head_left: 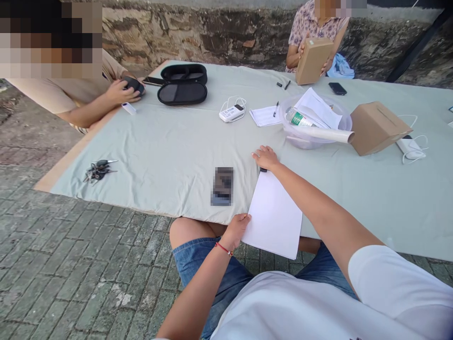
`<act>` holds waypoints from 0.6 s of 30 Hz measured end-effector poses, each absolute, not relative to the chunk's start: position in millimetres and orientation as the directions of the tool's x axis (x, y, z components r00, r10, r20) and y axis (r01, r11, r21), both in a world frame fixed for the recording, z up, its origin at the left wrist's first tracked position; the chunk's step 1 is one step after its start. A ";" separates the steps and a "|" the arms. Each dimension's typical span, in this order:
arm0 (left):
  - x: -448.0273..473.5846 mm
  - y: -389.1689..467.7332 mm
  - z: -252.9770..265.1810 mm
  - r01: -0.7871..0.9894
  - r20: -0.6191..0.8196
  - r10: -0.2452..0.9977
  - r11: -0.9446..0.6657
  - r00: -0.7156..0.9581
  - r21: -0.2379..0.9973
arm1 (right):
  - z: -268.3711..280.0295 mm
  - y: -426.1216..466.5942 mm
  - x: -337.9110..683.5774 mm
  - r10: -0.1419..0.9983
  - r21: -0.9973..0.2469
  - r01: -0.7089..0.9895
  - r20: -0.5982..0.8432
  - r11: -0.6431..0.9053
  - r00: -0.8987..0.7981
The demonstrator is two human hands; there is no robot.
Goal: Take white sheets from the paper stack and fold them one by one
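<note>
A stack of white paper (274, 212) lies at the table's near edge, its lower part overhanging my lap. My left hand (238, 230), with a red bracelet at its wrist, pinches the stack's left edge between thumb and fingers. At the top of the sheets sits a small black binder clip (263, 170), partly hidden by my right hand (267, 157). That hand rests just beyond the clip, its fingers spread on the tablecloth. A dark, pixelated phone-like object (222, 186) lies left of the paper.
A clear plastic tub (293, 137) of papers stands beside a cardboard box (378, 125). Farther off are a white device with a cable (231, 112), an unzipped black case (182, 94) and a phone (337, 89). Keys (99, 171) lie left. Two people sit around the table, one holding a brown box (313, 61).
</note>
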State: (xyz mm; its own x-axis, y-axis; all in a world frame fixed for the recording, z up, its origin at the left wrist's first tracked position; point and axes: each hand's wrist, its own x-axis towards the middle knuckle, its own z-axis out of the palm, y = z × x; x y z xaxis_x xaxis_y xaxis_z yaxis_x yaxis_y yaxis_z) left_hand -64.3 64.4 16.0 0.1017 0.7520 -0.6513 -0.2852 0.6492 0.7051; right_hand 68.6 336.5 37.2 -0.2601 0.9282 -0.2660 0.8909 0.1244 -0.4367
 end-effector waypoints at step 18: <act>-63.8 62.8 13.2 -0.178 -0.633 0.772 0.633 0.067 0.753 | 13.4 321.3 68.6 0.959 -0.360 0.900 -0.049 0.245 -0.280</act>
State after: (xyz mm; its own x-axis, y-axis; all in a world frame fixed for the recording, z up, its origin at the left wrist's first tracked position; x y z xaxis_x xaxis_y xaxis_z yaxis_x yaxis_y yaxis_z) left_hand -63.8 62.8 13.2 0.0670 0.7716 -0.6326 -0.1776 0.6331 0.7534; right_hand 68.6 321.3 13.4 -0.2805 0.9586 -0.0485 0.9002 0.2452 -0.3598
